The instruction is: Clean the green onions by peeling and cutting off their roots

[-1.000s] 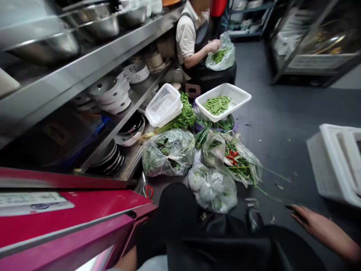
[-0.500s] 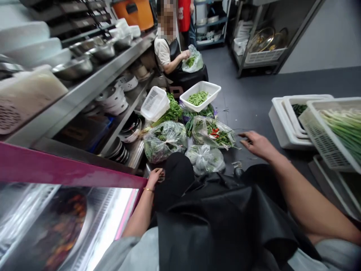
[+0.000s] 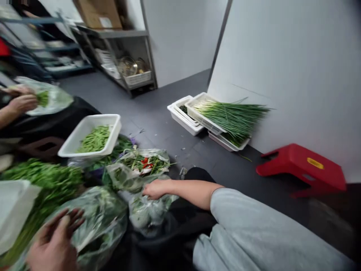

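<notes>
Dark grey floor (image 3: 152, 109) carries nearly everything here, running back to pale walls (image 3: 282, 56) whose foot forms its far and right edges. On its near left part the bags and produce crowd together. The right hand (image 3: 156, 189) is closed on the gathered top of a knotted clear bag (image 3: 143, 218), which lies at the near middle of the floor beside dark clothing. The left hand (image 3: 56, 237) is empty, palm up with fingers loosely bent, over or just beside a larger bag of greens (image 3: 104, 210); whether it touches the plastic cannot be told. Loose leafy greens (image 3: 47, 177) lie beyond, next to a white basket (image 3: 17, 214). Behind the knotted bag, an open bag (image 3: 118, 175) shows red chillies (image 3: 146, 163) among green stalks, and farther left a white tub (image 3: 84, 153) holds green beans (image 3: 96, 139). Small scraps (image 3: 177, 154) dot the floor's middle. Near its edge along the right wall, spring onions (image 3: 234, 114) spread from a slatted basket (image 3: 207, 122) partly over white trays (image 3: 183, 122); a red stool (image 3: 313, 165) stands nearer. At the far edge are a steel rack (image 3: 124, 34) with a cardboard box (image 3: 98, 17) on top and a blurred blue shelf (image 3: 56, 47). At left, another person's hands (image 3: 24, 101) are at a plastic bag (image 3: 56, 99) with greens.
</notes>
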`<act>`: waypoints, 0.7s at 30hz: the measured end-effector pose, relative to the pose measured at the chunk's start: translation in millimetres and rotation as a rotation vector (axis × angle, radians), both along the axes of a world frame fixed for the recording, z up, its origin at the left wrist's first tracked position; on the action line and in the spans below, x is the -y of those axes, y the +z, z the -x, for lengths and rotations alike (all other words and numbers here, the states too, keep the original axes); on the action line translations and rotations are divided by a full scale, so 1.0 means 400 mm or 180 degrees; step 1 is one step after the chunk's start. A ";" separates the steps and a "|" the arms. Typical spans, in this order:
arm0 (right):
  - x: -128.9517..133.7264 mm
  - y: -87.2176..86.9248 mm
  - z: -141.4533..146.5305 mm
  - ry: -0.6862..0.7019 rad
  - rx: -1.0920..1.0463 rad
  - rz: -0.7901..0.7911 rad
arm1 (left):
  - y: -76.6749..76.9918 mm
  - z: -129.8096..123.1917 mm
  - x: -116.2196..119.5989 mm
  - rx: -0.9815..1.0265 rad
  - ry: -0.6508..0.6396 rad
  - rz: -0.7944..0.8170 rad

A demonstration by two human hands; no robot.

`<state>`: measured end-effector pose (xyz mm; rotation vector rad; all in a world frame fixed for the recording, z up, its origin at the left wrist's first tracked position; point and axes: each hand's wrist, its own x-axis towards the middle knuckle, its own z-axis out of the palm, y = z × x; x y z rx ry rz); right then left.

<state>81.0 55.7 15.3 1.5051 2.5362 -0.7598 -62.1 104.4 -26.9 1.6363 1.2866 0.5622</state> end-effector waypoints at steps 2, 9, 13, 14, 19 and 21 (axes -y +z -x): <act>-0.029 -0.058 -0.020 0.0238 -0.0164 0.0086 | -0.032 0.005 -0.006 -0.0219 -0.0007 -0.0087; -0.017 -0.070 -0.043 0.0526 0.0129 0.0574 | -0.093 0.139 -0.008 -0.0941 0.0302 -0.0124; 0.003 -0.085 -0.023 0.1018 -0.0153 0.0601 | -0.131 0.144 -0.036 -0.1627 0.0261 0.0059; 0.007 -0.091 -0.020 0.1035 -0.0199 0.0582 | -0.143 0.144 -0.039 -0.1702 0.0155 0.0066; 0.020 -0.104 -0.024 0.0842 -0.0275 0.0565 | -0.189 0.148 -0.032 -0.1949 -0.0252 0.0016; 0.029 -0.089 -0.045 0.0763 -0.0263 0.0506 | -0.194 0.147 -0.034 -0.2103 -0.0229 -0.0040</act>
